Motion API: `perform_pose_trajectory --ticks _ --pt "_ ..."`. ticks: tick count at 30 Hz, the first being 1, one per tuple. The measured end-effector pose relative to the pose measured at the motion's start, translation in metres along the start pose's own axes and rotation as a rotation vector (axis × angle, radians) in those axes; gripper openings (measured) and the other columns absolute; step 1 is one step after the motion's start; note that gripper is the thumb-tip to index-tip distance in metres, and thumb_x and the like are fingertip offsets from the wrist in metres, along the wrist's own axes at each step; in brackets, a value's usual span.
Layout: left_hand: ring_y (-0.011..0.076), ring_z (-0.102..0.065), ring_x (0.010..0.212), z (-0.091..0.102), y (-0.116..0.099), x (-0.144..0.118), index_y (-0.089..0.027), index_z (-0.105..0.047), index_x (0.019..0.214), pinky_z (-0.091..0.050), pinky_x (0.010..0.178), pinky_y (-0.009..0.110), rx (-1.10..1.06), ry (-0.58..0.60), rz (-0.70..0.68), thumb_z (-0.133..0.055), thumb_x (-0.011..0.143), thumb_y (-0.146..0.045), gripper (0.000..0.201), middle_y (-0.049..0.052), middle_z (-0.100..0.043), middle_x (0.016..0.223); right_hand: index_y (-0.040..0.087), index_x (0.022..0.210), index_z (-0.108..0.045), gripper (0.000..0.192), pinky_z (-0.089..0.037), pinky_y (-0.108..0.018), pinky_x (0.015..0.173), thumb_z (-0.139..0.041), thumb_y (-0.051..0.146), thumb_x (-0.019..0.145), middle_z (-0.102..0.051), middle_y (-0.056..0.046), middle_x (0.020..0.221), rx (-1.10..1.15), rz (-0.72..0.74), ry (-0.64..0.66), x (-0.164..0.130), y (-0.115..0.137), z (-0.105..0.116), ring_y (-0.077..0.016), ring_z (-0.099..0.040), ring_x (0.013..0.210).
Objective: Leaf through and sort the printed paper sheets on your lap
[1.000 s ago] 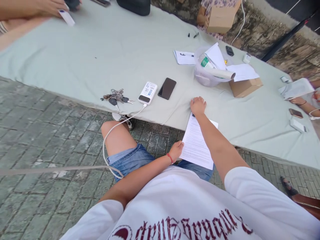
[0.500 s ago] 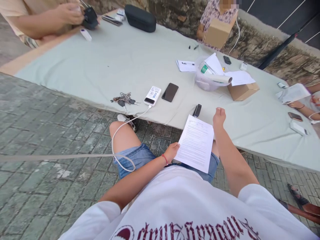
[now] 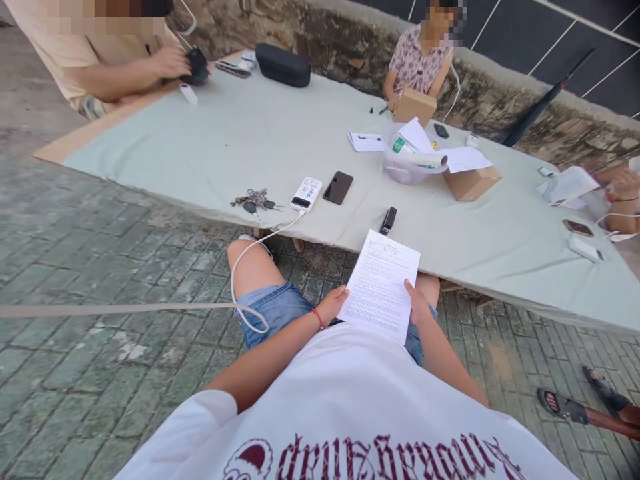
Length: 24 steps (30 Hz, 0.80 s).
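Observation:
Printed paper (image 3: 381, 287) lies tilted between my lap and the table's front edge, its top end resting on the cloth. My left hand (image 3: 334, 305), with a red string on the wrist, is closed on its left edge. On the right edge, my right hand (image 3: 418, 303) grips it with the thumb on top and the fingers underneath, hidden. Whether it is one sheet or several, I cannot tell. A black stapler (image 3: 389, 221) sits just beyond the paper's top edge.
Left of the stapler lie a phone (image 3: 339, 187), a white power bank (image 3: 306, 194) with a cable, and keys (image 3: 257, 201). A clear plastic bowl (image 3: 407, 172) with papers and a cardboard box (image 3: 471, 183) stand further right. Other people sit around the cloth-covered table (image 3: 210, 153).
My right hand has come down from above the table onto the paper's right edge. Across the table, a person has lowered a cardboard box to the tabletop.

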<state>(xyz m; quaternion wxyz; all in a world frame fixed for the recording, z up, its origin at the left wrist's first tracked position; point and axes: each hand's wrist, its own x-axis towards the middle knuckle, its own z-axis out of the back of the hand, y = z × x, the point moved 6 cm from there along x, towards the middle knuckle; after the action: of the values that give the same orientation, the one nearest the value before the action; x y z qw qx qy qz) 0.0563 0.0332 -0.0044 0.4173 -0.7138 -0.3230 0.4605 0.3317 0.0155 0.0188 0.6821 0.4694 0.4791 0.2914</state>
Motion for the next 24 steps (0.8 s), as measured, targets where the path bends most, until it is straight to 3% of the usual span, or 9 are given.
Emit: perform_pose_trajectory --ticks 3,5,10,15,18,21,24 --pt "0.0242 -0.063 0.092 0.006 -0.008 -0.002 -0.014 -0.069 0.097 -0.049 0.084 0.036 0.042 -0.016 -0.03 -0.067 0.077 -0.07 0.059 0.009 -0.073 0.097 0.032 0.099 -0.073 0.04 -0.064 -0.05 0.088 -0.086 0.049 0.065 -0.078 -0.006 0.105 0.12 -0.119 0.164 -0.001 -0.004 -0.02 -0.0332 -0.075 0.103" --pt "0.0242 -0.064 0.092 0.009 -0.018 -0.003 -0.015 -0.07 0.099 -0.049 0.085 0.036 0.041 -0.019 -0.074 -0.066 0.078 -0.069 0.059 0.009 -0.074 0.097 0.034 0.099 -0.074 0.04 -0.062 -0.051 0.096 -0.088 0.045 0.063 -0.078 -0.004 0.111 0.137 -0.053 0.156 0.005 0.01 -0.024 -0.0328 -0.074 0.105" --pt "0.0251 -0.066 0.096 0.013 -0.075 0.011 -0.016 -0.071 0.102 -0.049 0.095 0.038 0.062 -0.029 -0.277 -0.069 0.079 -0.062 0.051 0.007 -0.076 0.096 0.028 0.113 -0.071 0.05 -0.048 -0.055 0.116 -0.084 0.049 0.069 -0.075 -0.006 0.117 0.102 0.356 0.082 0.021 0.099 -0.037 -0.0298 -0.064 0.126" --pt "0.0256 -0.063 0.105 0.026 -0.15 0.045 -0.017 -0.072 0.106 -0.046 0.102 0.038 0.267 -0.194 -0.522 -0.059 0.091 -0.046 0.035 0.009 -0.075 0.105 0.023 0.117 -0.068 0.055 -0.052 -0.048 0.111 -0.083 0.047 0.069 -0.074 -0.008 0.115 0.096 0.57 0.009 0.044 0.176 -0.051 -0.0275 -0.062 0.127" --pt "0.0271 -0.06 0.117 0.03 -0.171 0.069 -0.018 -0.07 0.116 -0.042 0.108 0.039 0.358 -0.276 -0.613 -0.056 0.093 -0.04 0.034 0.011 -0.073 0.119 0.024 0.116 -0.067 0.055 -0.052 -0.046 0.11 -0.083 0.048 0.07 -0.074 -0.008 0.116 0.09 0.597 0.065 0.06 0.187 -0.062 -0.0271 -0.062 0.127" --pt "0.0291 -0.063 0.113 0.029 -0.167 0.089 -0.015 -0.071 0.111 -0.044 0.106 0.041 0.406 -0.259 -0.567 -0.053 0.095 -0.04 0.034 0.013 -0.074 0.11 0.023 0.119 -0.067 0.057 -0.046 -0.046 0.115 -0.081 0.051 0.071 -0.073 -0.008 0.121 0.045 0.598 0.144 0.068 0.18 -0.072 -0.0265 -0.059 0.131" --pt "0.0294 -0.066 0.108 0.026 -0.158 0.093 -0.015 -0.071 0.107 -0.046 0.104 0.041 0.42 -0.243 -0.519 -0.052 0.097 -0.044 0.036 0.013 -0.076 0.102 0.024 0.121 -0.067 0.058 -0.042 -0.046 0.119 -0.081 0.053 0.073 -0.074 -0.008 0.122 -0.007 0.581 0.144 0.067 0.171 -0.071 -0.0259 -0.057 0.134"
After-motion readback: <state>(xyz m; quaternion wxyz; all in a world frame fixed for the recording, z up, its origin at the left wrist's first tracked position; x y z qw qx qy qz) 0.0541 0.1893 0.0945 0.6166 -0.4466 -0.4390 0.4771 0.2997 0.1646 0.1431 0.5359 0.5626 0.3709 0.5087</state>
